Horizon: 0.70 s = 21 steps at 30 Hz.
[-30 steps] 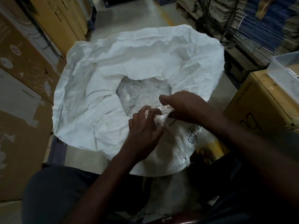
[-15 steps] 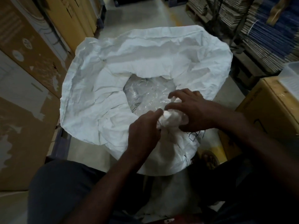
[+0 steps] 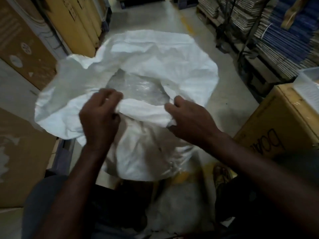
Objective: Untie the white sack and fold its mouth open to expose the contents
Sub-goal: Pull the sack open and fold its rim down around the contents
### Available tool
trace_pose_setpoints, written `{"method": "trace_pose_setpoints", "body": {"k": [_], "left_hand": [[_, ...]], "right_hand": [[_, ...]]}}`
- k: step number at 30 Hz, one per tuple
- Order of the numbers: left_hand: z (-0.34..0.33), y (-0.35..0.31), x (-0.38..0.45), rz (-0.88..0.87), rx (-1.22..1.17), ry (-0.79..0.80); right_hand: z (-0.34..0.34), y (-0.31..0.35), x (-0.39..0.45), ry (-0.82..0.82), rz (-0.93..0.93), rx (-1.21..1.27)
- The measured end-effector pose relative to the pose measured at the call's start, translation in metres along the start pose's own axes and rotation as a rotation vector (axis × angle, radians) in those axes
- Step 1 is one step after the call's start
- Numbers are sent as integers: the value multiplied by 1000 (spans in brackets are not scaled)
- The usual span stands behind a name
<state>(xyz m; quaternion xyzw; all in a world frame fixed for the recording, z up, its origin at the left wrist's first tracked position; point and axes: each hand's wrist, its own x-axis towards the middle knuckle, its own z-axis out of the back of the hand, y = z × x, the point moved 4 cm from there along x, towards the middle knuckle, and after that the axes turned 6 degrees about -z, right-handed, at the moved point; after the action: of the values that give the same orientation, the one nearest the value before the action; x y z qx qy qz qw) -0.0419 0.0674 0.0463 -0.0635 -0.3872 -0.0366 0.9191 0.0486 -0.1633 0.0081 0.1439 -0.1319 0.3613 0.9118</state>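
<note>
From the head view, the white sack (image 3: 138, 69) stands on the floor (image 3: 155, 16) before you, soft, light woven cloth, so keep your left hand (image 3: 99, 118) and right hand (image 3: 189, 121) gripping its near rim.

A single wide-angle view was taken from the person's head, directed forward and steeply down. The white sack (image 3: 155, 66) was seen from close above, filling the middle of the frame, with the forearms entering from the bottom edge. The floor (image 3: 155, 18) and stacked cartons (image 3: 25, 49) were caught toward the edges.
</note>
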Motion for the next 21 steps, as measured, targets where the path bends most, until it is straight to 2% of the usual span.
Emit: {"method": "trace_pose_setpoints", "body": {"k": [3, 6, 11, 15, 19, 21], "left_hand": [[20, 20, 1, -14, 68, -72], [12, 26, -11, -45, 84, 9], [-15, 8, -42, -14, 2, 213], [-18, -7, -56, 80, -63, 353], [-16, -8, -70, 161, -212, 680], [-15, -11, -78, 228, -267, 785]], "right_hand": [[3, 22, 8, 10, 175, 115], [-2, 30, 12, 49, 368, 110], [-12, 26, 28, 45, 250, 150], [-26, 34, 29, 40, 297, 97], [-27, 35, 27, -40, 288, 123], [-24, 33, 26, -93, 277, 115]]}}
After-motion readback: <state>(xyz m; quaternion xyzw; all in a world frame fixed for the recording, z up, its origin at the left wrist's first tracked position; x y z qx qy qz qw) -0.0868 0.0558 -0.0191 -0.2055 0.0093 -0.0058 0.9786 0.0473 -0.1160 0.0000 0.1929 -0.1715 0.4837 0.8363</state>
